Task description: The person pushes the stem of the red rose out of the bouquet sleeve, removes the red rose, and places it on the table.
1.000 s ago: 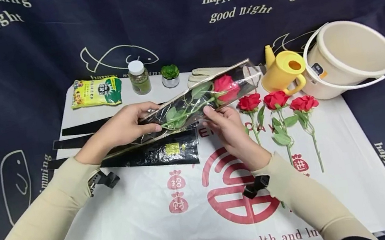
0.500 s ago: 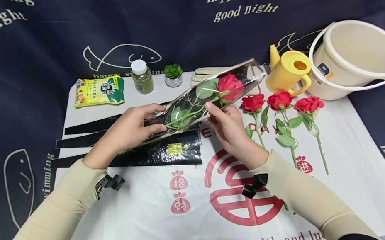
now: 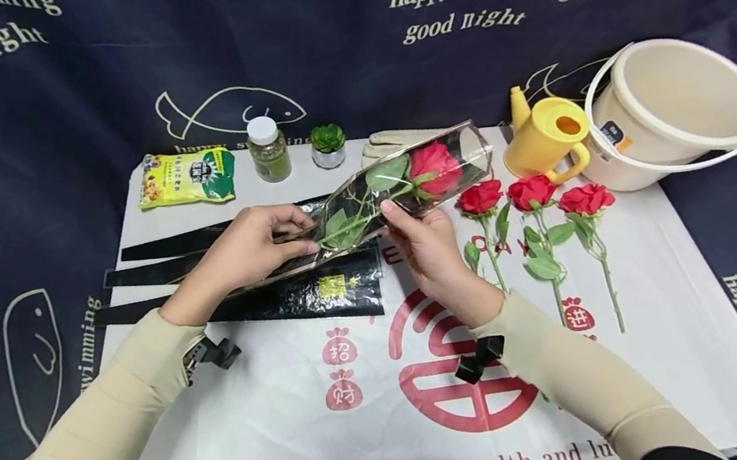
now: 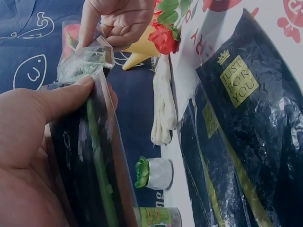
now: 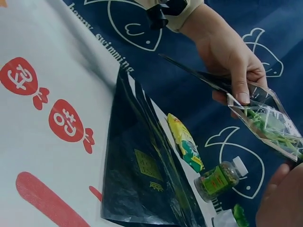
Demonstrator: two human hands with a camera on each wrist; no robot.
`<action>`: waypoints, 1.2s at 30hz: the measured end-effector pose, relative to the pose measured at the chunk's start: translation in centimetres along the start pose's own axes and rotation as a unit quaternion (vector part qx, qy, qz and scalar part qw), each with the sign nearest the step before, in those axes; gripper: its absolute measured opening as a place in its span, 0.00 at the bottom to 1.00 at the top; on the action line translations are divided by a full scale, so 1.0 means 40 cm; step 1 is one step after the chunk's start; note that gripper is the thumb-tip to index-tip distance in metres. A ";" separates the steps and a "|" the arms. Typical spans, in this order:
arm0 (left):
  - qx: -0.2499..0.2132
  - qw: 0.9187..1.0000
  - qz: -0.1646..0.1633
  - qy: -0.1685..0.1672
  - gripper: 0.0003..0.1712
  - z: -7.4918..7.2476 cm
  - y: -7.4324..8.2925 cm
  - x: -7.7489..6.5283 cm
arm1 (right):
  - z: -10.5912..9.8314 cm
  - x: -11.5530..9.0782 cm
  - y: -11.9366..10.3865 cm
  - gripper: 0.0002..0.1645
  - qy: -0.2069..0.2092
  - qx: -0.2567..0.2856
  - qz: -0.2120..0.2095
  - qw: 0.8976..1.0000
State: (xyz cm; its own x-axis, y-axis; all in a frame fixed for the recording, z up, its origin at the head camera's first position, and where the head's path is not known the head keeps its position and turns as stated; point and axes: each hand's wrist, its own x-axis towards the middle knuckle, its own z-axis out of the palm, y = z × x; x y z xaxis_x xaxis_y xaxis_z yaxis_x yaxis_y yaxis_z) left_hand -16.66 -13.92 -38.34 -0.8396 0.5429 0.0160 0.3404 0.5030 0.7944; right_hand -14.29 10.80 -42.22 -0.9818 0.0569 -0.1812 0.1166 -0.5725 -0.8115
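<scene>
Both hands hold a clear-fronted black flower sleeve (image 3: 362,191) above the table, tilted with its wide mouth up and to the right. Inside lies a red rose (image 3: 434,169); its bloom is near the mouth and its green stem (image 4: 100,165) runs down the narrow part. My left hand (image 3: 254,240) pinches the sleeve's narrower part, thumb on the clear front and fingers behind. My right hand (image 3: 431,252) grips the lower edge below the bloom, thumb in front, its other fingers mostly hidden underneath. Several black sleeves (image 3: 292,294) lie flat under the left hand.
Red roses (image 3: 531,192) lie right of the hands. Along the back stand a yellow packet (image 3: 183,179), a lidded jar (image 3: 269,153), a small potted succulent (image 3: 327,144), pale gloves (image 3: 391,142), a yellow watering can (image 3: 545,137) and a cream bucket (image 3: 668,110).
My left hand has shifted slightly right and my right hand slightly left along the sleeve, so they are closer together. The sleeve's mouth has dipped a little. Both hands keep their hold.
</scene>
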 end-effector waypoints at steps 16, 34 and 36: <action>-0.006 1.000 0.011 -0.008 0.12 0.036 -0.005 0.033 | -0.027 -0.008 0.033 0.25 -0.001 -0.067 -0.009 0.998; 0.002 1.000 0.008 -0.027 0.18 0.000 -0.016 0.011 | -0.059 0.020 -0.036 0.19 0.005 -0.063 -0.025 0.998; -0.006 1.000 0.011 -0.026 0.22 0.001 -0.014 0.012 | -0.056 0.020 -0.034 0.19 -0.002 -0.065 -0.024 0.998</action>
State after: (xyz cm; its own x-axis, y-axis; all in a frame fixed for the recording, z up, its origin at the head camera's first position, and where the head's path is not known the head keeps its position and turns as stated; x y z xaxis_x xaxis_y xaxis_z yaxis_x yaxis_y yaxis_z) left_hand -17.22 -13.93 -38.81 -0.8084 0.5886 0.0021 0.3531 0.4821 0.8018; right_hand -14.92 13.45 -42.52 -0.9872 0.0792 -0.1388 0.0875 -0.4587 -0.8843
